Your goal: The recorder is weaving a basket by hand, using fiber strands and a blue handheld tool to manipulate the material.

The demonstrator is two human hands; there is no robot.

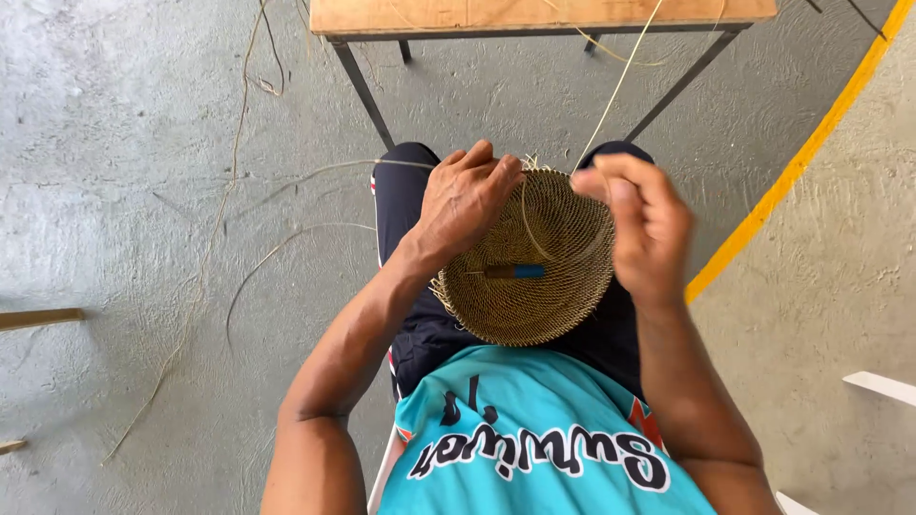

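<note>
Head view: left hand (465,202) grips basket (534,286) rim, right hand (647,229) beside.

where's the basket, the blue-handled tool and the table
woven basket (534,305), head view, near wall of the weave
blue-handled tool (515,272), head view, middle of the handle, inside the basket
wooden table (477,13), head view, bare top

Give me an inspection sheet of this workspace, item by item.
Surface: grey concrete floor; the work rests on the person's lap.
Job's things: round woven basket, a blue-handled tool lying in it, one pale fibre strand running up from its rim.
Clutter: loose fibre strands on the floor at left.
Grippers: left hand grips the basket rim; right hand pinches the strand, fingers closed.
Cables: nothing seen.
Surroundings: wooden table on metal legs ahead, yellow floor line at right.
</note>
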